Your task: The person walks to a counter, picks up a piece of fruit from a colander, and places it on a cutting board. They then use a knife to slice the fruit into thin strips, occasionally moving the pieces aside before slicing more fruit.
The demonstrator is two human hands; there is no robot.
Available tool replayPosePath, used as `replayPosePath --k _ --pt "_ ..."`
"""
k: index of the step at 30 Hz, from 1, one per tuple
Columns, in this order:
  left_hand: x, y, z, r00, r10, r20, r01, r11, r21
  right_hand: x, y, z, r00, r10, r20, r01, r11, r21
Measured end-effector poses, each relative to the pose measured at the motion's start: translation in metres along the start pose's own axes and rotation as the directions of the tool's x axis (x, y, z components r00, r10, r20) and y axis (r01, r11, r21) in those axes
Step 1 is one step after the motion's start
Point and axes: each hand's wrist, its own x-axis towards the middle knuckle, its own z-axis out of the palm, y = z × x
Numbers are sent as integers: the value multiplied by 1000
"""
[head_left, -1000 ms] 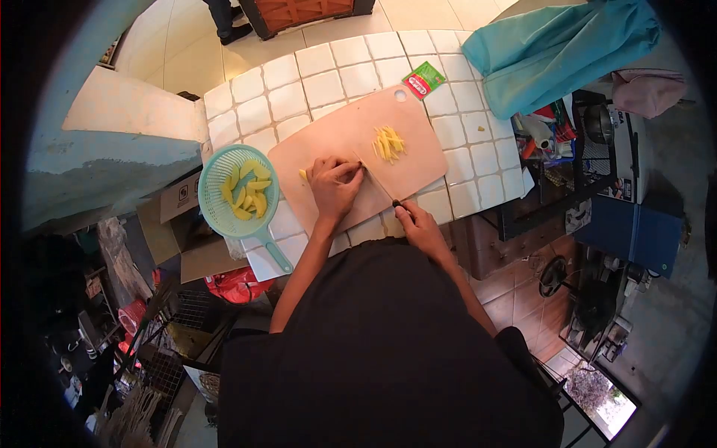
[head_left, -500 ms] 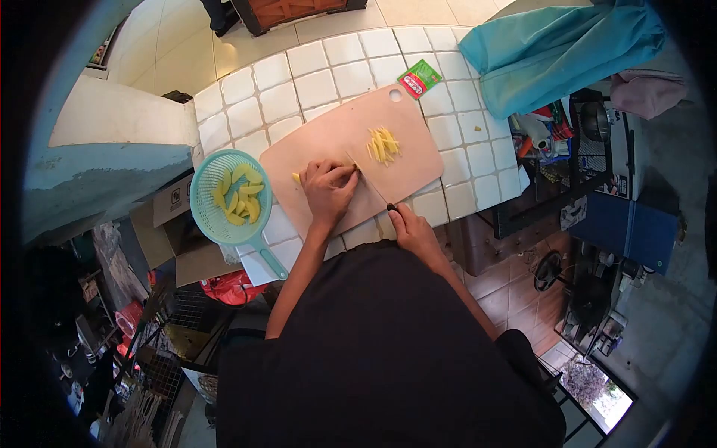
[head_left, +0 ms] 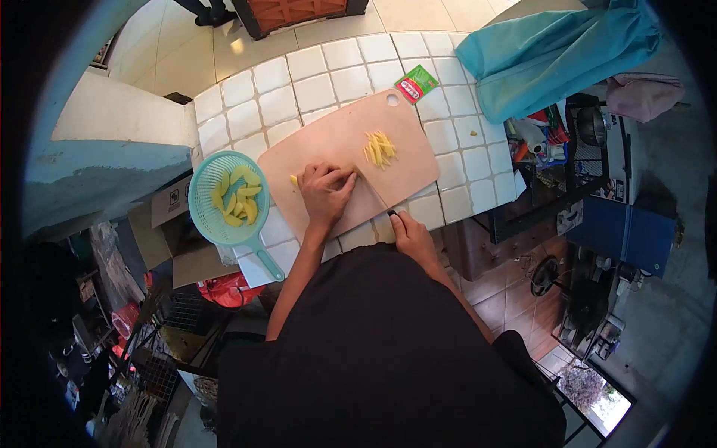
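Note:
My left hand (head_left: 326,196) is curled on the pink cutting board (head_left: 328,131), fingertips bunched together close to the knife blade; what lies under them is hidden. My right hand (head_left: 414,240) grips the dark handle of a knife (head_left: 376,194), its thin blade slanting across the board to my left fingertips. A pile of thin yellow strips (head_left: 380,149) lies on the board beyond the blade. One small yellow piece (head_left: 294,181) shows just left of my left hand. Several pale yellow wedges (head_left: 239,196) sit in a mint-green strainer (head_left: 200,213) with a handle, left of the board.
The white tiled counter (head_left: 276,101) carries the board. A green and red packet (head_left: 416,84) lies by the board's far corner, and a teal cloth (head_left: 538,67) at the far right. Cardboard boxes (head_left: 179,243) stand below left. At the top, another person's feet (head_left: 214,15) show.
The view has shifted slightly. The knife's handle end sits a little lower against the board, while my left hand stays in about the same place. More of the other person's feet shows.

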Motion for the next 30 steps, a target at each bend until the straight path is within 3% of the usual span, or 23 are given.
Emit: replayPosePath --k 2,3,5,9,11,14,16,18,20,26,30 --pt "3 1 1 1000 8 -10 -8 1000 3 1 -3 -4 997 37 -63 -26 985 172" --pt "3 2 1 1000 7 -8 -7 1000 -2 1 -4 -5 997 34 -65 -23 985 174" --pt "2 1 0 1000 8 -8 -8 1000 -3 3 -5 -6 995 95 -25 -91 986 143" --pt "2 -1 0 1000 14 4 -14 1000 -11 3 -6 -4 998 41 -47 -35 992 125" --pt "1 0 -1 1000 21 21 -21 1000 -15 0 -13 -10 994 -30 -103 30 1000 2" --pt "2 6 -3 1000 -9 19 9 999 -34 -3 -21 -15 968 -112 -225 107 994 -34" --pt "3 7 -2 989 146 -18 -147 989 -17 -5 -25 -17 966 -109 -235 102 994 -41" --pt "3 8 -2 993 113 -30 -114 993 -36 -6 -23 -16 964 -105 -244 96 994 -49" --pt "3 7 -1 996 79 -41 -81 995 -55 -3 -12 -9 985 -38 -167 56 993 104" --pt "-1 2 1 998 57 -7 -57 998 -32 2 -8 -4 999 -27 22 20 960 279" --pt "0 0 2 998 59 -20 -59 998 -25 4 -3 1 999 -38 -12 39 958 284"
